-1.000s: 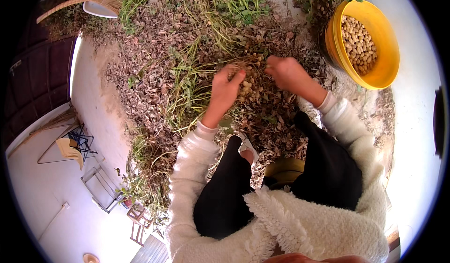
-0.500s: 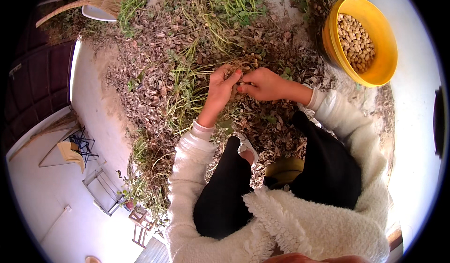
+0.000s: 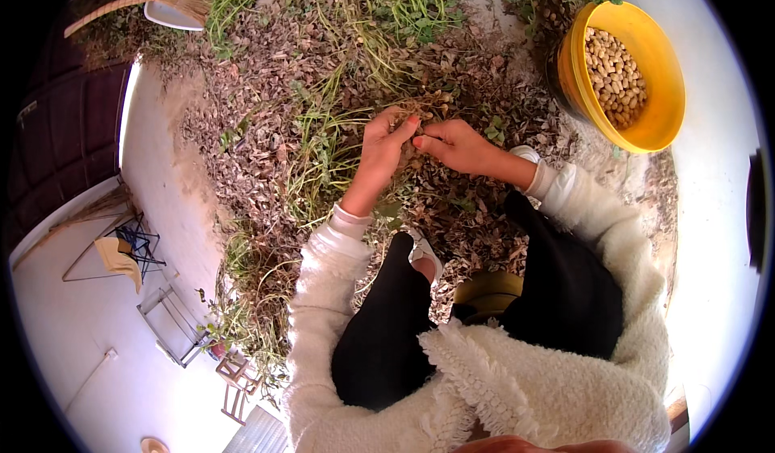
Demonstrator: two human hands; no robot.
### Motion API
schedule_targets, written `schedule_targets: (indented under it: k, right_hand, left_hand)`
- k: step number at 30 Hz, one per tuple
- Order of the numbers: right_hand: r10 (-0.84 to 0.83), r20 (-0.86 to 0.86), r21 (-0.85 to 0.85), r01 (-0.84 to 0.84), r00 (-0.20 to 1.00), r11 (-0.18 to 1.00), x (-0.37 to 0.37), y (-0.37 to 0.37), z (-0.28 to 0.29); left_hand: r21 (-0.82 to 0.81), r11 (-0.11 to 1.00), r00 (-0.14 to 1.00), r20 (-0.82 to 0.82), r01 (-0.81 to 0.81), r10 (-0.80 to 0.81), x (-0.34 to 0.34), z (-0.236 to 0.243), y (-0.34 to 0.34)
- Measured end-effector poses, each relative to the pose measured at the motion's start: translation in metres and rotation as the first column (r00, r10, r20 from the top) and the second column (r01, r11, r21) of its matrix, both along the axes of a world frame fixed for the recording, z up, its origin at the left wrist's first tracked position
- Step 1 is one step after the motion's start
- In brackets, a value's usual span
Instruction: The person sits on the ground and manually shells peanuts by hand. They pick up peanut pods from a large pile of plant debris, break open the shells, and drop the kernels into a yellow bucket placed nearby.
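I have the left hand (image 3: 384, 140) curled around the root end of a vine (image 3: 333, 142), its thumb on top; the stems trail to that hand's left. I judge this grip steadies the bunch and leaves the roots facing the other hand. The right hand (image 3: 457, 146) comes in just beside it, thumb and fingers narrow at those roots; I cannot tell whether it pinches anything, as the fingers hide the spot.

The bucket (image 3: 672, 102) stands beyond the right hand, to its right, mouth tipped my way, with peanuts (image 3: 616, 77) inside; that side seems to suit the right hand's reach. Dry leaves (image 3: 242, 90) cover the ground under both hands. Ahead of them lie more green stems (image 3: 416, 5), and far ahead of the left hand, to its left, a broom (image 3: 121, 15) and a white pan (image 3: 165, 18).

Nearer me than the hands, the knees spread around a yellow tub (image 3: 488, 290). Loose stems crowd the left hand's side; between the right hand and the bucket I see only leaf litter and a shoe (image 3: 526, 154) close below the wrist.
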State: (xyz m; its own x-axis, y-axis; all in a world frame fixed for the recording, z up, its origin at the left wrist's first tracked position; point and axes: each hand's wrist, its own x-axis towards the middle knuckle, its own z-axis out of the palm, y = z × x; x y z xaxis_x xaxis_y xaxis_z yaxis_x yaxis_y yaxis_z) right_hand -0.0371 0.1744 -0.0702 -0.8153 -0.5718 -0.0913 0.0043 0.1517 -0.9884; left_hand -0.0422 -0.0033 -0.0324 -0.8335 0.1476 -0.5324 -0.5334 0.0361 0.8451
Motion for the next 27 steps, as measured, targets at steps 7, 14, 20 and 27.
schedule_targets:
  k: [7,14,20,27]
  right_hand:
    - [0.580,0.629,-0.627,-0.102,0.517,0.772,-0.013,0.033,0.023]
    - [0.032,0.281,-0.143,0.008,0.959,0.990,-0.012,0.021,0.024]
    - [-0.014,-0.256,0.090,0.038,0.966,0.995,-0.007,0.000,0.018]
    - [0.361,0.597,-0.423,-0.101,0.716,0.900,-0.013,0.020,0.025]
  left_hand:
    - [0.083,0.989,0.993,-0.005,-0.120,0.121,-0.002,0.006,0.005]
    - [0.032,0.998,0.999,-0.023,-0.047,0.048,-0.007,0.013,-0.002]
    - [0.092,0.991,0.995,0.037,-0.101,0.098,-0.004,0.007,-0.001]
    - [-0.028,0.998,0.990,-0.132,-0.053,0.049,-0.002,-0.006,-0.001]
